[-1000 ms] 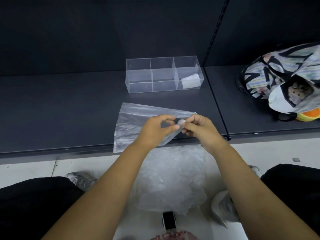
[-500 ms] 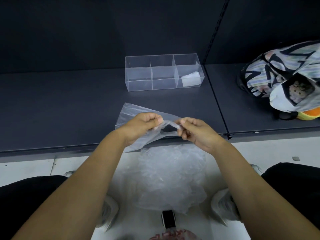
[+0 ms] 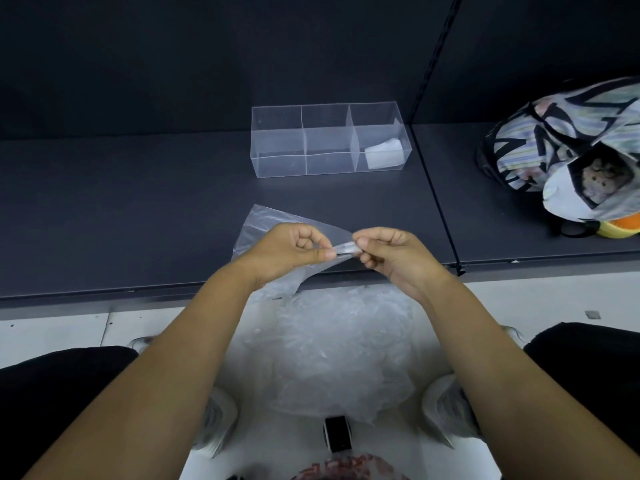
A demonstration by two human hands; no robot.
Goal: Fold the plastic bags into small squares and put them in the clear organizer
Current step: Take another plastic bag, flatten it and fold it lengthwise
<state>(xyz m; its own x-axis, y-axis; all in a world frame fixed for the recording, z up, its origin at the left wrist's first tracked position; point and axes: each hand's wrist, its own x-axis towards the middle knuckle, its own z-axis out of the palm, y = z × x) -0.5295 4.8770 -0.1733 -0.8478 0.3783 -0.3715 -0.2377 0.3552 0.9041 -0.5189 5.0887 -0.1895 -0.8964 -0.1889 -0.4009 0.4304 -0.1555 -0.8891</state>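
A clear plastic bag (image 3: 263, 225) is held just above the front of the dark shelf (image 3: 138, 209). My left hand (image 3: 291, 251) and my right hand (image 3: 391, 258) each pinch one end of a narrow, twisted strip of the bag between them. The rest of the bag hangs under my left hand and drapes over the shelf's front edge. Behind it stands the clear organizer (image 3: 277, 164) with three compartments. A folded white bag square (image 3: 382, 154) lies in its right compartment; the other two hold nothing.
A heap of crumpled clear bags (image 3: 332, 355) lies on the white floor between my shoes. A patterned bag with a plush toy (image 3: 568, 157) sits on the shelf at the right. A small black object (image 3: 336, 433) is on the floor near me.
The loop of bag between my hands has been drawn out into a thin strip. Both hands sit slightly higher and a little farther apart.
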